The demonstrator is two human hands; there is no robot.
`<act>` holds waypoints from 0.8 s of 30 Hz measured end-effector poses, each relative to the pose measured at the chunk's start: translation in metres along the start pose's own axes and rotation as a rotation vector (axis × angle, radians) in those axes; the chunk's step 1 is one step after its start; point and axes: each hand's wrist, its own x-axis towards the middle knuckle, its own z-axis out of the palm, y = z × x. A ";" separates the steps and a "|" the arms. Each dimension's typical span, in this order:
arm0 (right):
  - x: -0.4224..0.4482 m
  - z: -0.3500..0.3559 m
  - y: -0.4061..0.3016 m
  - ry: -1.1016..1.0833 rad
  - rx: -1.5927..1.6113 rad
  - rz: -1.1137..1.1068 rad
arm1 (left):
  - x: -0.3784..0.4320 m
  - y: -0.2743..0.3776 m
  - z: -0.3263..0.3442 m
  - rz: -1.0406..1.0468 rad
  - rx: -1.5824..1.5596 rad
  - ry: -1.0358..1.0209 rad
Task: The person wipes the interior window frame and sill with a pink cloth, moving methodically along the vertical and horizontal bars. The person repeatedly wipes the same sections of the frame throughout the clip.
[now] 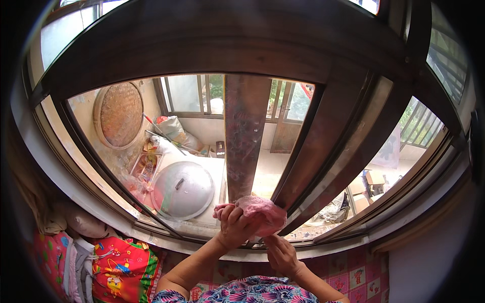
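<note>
A bunched pink cloth (265,212) is gripped in my left hand (235,227), at the foot of a sliding window. Below it, my right hand (282,253) has its fingers curled at the cloth's lower edge and seems to pinch it; its fingertips are partly hidden. Directly behind the cloth rise the window's glass pane (204,151) and a dark upright frame bar (299,163). Both hands are just above the window sill (182,244).
Beyond the glass are a large round metal lid (183,189), a woven round tray (119,115) on the wall, stuffed sacks (178,132) and cardboard boxes (373,180). On my side, folded bedding (121,269) lies at lower left, and a checked patterned cover (356,272) runs below the sill.
</note>
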 end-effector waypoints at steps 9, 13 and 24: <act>0.029 -0.005 -0.003 0.130 0.028 -0.045 | 0.263 -0.040 -0.084 0.121 0.167 0.604; 0.016 0.001 -0.001 0.147 0.015 -0.026 | 0.196 -0.017 -0.046 0.146 0.158 0.292; 0.033 -0.004 -0.009 0.071 -0.011 -0.139 | -0.027 -0.027 -0.001 0.219 -0.040 -0.169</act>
